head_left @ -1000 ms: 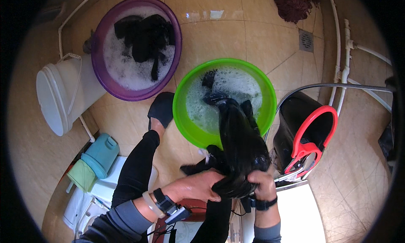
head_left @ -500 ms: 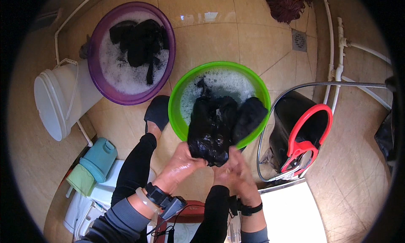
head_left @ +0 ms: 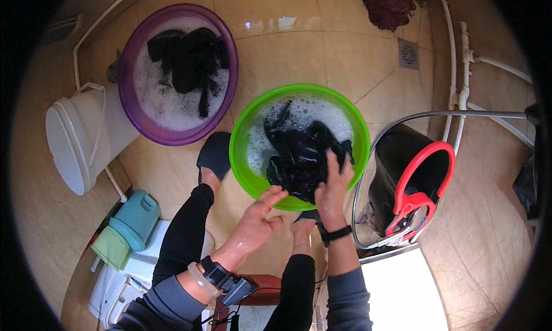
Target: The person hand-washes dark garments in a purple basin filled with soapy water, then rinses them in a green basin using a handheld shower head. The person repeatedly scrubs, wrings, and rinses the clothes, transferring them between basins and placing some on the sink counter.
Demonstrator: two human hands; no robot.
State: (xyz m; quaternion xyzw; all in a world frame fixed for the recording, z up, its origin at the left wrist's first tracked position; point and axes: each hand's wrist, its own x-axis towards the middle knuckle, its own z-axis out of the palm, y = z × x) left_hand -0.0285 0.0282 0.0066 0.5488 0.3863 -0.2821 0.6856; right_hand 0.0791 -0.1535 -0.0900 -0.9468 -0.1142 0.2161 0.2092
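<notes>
one left hand (head_left: 253,228) and one right hand (head_left: 333,193), each grip spread free, are by wet black clothes (head_left: 296,150) in a green basin (head_left: 240,164).

A square grey metal drain (head_left: 409,54) near the beige tiled floor's (head_left: 276,64) far right corner and white plastic pipes (head_left: 465,72) along its right edge suggest a home washroom.

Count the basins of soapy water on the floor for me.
2. The purple basin stands at the upper left; the green basin stands near the middle, its near rim partly covered by the right hand.
</notes>
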